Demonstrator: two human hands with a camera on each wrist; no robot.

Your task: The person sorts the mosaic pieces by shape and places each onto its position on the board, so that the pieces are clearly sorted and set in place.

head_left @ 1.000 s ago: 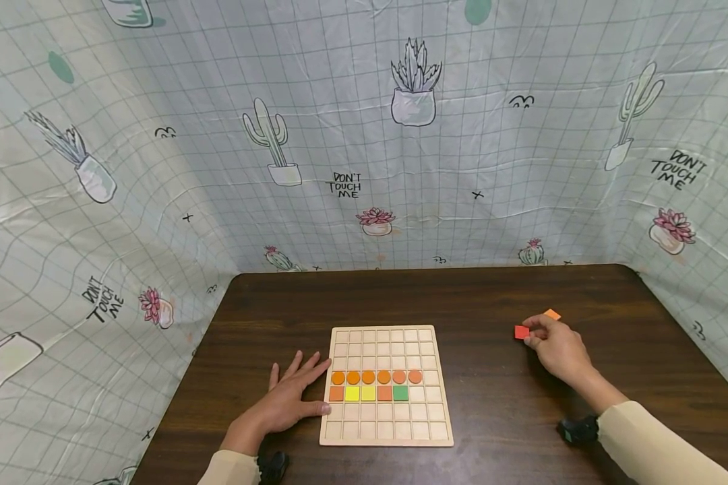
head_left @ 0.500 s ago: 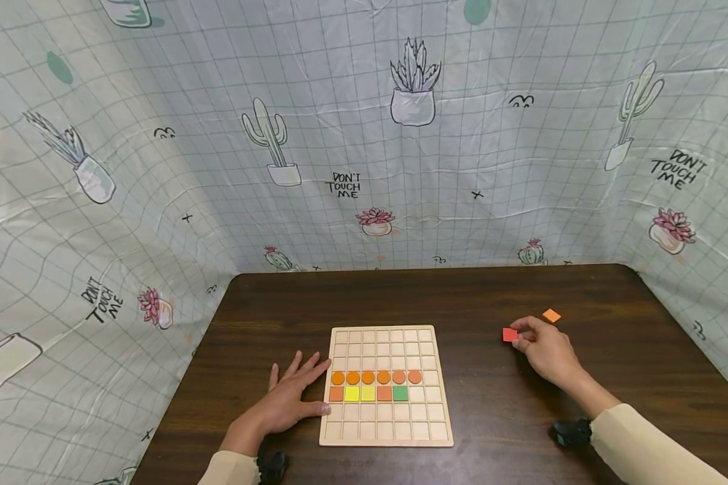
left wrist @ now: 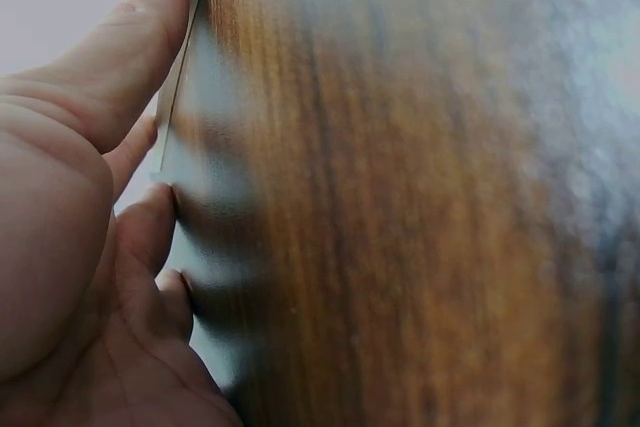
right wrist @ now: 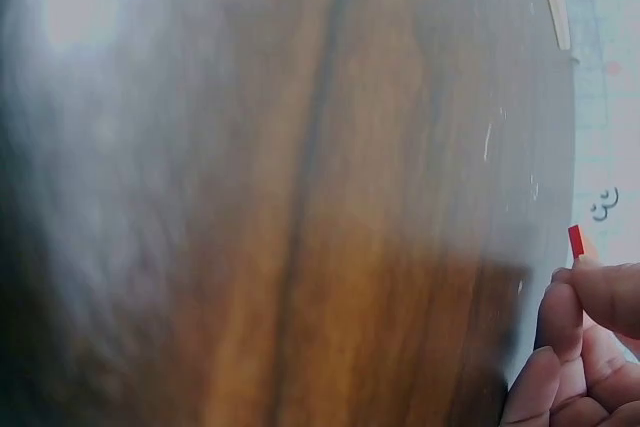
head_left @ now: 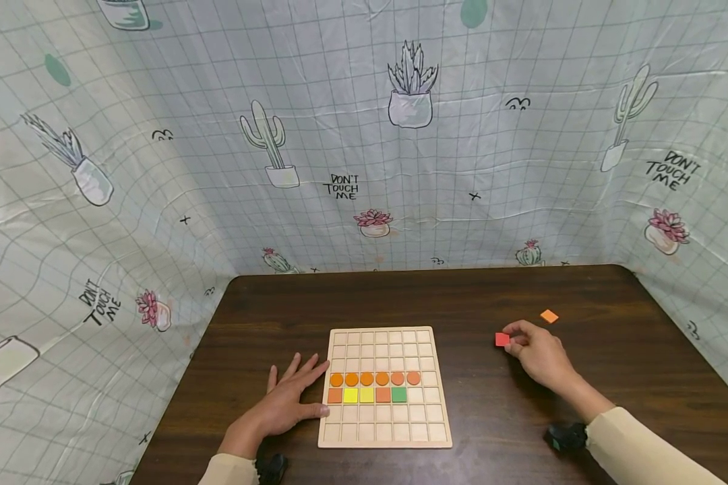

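A red square tile [head_left: 501,339] is pinched between thumb and fingers of my right hand [head_left: 542,356], to the right of the wooden grid board [head_left: 385,434]. The right wrist view shows the red tile [right wrist: 575,240] edge-on at the fingertips. My left hand [head_left: 285,401] lies spread on the table, its thumb and index fingertip at the board's left edge. In the left wrist view, the left hand's thumb [left wrist: 150,37] meets the board's edge [left wrist: 185,57]. One board row carries several orange discs [head_left: 367,379]; the row below has orange, yellow and green square tiles [head_left: 398,395].
An orange square tile [head_left: 549,316] lies on the dark wooden table [head_left: 461,296] behind my right hand. A patterned curtain [head_left: 315,135] with plant drawings surrounds the table's back and sides. Dark wrist devices [head_left: 565,438] sit below the sleeves.
My right hand has moved left with the red tile, away from the orange tile, which now shows fully. The left hand stays in place at the board.
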